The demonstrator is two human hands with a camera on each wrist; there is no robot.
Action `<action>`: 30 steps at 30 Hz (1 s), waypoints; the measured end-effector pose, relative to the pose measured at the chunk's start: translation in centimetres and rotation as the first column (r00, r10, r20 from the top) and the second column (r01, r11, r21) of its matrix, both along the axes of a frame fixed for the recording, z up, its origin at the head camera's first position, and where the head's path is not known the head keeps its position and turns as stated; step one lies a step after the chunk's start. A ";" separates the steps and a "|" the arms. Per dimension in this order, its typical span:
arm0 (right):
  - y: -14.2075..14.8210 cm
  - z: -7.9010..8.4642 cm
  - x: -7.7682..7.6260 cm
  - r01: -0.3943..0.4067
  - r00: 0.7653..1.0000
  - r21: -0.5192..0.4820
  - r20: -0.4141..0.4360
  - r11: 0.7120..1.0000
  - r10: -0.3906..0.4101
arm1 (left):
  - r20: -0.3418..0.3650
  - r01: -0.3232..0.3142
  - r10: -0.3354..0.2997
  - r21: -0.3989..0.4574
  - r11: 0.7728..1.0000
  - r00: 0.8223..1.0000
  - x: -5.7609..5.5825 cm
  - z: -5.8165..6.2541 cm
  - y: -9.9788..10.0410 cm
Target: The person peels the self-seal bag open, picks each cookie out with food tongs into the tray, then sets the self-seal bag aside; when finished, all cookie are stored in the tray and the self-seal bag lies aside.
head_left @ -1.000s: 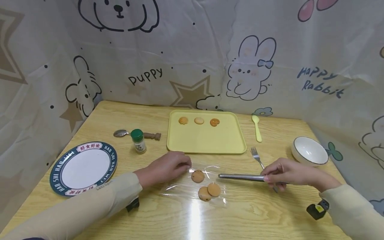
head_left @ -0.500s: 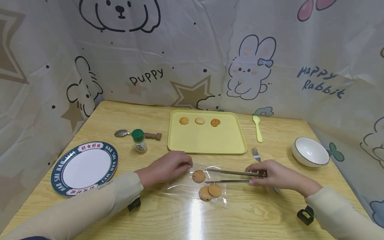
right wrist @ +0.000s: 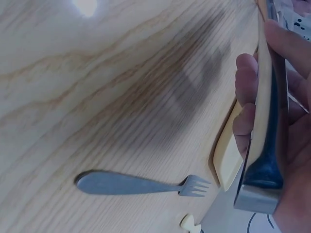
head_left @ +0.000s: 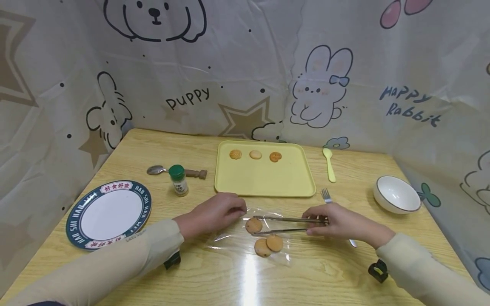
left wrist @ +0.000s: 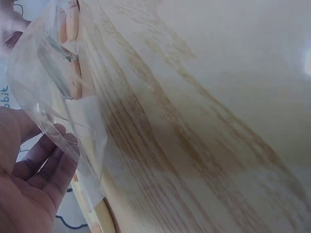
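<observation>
Three round biscuits [head_left: 254, 225] lie at a clear plastic bag [head_left: 229, 238] on the table, two of them overlapping. My left hand [head_left: 216, 214] pinches the edge of the bag, its film crossing the fingertips in the left wrist view [left wrist: 46, 160]. Metal food tongs [head_left: 287, 219] are gripped by my right hand [head_left: 337, 223], their arms spread apart and pointing left. Their tips reach the single biscuit, one arm on its far side and one on its near side. In the left wrist view a serrated tong tip [left wrist: 56, 70] overlaps that biscuit [left wrist: 75, 80].
A yellow tray [head_left: 264, 178] with three small biscuits stands behind the bag. To the left are a plate [head_left: 111, 214], a green-capped shaker [head_left: 178, 182] and a spoon [head_left: 156, 170]. A fork [head_left: 326, 195], a yellow spoon [head_left: 329, 165] and a white bowl [head_left: 397, 195] are at right.
My right hand has moved left with the tongs, which have turned so both arms show spread. Their tips have come over the bag to the single biscuit. The left hand stays put.
</observation>
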State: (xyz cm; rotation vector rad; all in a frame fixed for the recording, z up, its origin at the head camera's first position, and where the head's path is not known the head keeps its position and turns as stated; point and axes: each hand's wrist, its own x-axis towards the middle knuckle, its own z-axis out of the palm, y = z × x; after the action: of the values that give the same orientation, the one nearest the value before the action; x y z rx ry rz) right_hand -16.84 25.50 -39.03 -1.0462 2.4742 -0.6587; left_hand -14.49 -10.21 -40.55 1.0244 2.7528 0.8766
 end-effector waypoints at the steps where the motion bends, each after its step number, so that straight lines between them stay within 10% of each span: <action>1: 0.0 0.0 0.0 -0.010 1.000 -0.004 -0.001 1.000 0.010 | 0.001 0.001 -0.001 -0.002 1.000 1.000 0.0 -0.1 0.0; 11: 0.6 0.3 0.0 -0.045 0.999 -0.042 -0.030 0.998 0.044 | -0.002 0.009 -0.009 -0.003 1.000 1.000 -0.1 -0.3 -0.1; 30: 8.3 5.3 1.5 0.208 0.976 0.040 0.050 0.977 -0.210 | 0.001 0.016 -0.016 -0.017 1.000 1.000 -0.3 -0.2 -0.1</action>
State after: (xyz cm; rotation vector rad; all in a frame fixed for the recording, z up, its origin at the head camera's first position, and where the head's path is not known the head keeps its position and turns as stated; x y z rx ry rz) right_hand -15.34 33.84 -33.72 -0.7505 2.5600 -0.6940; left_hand -14.80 -10.33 -40.76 1.0414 2.7428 0.8501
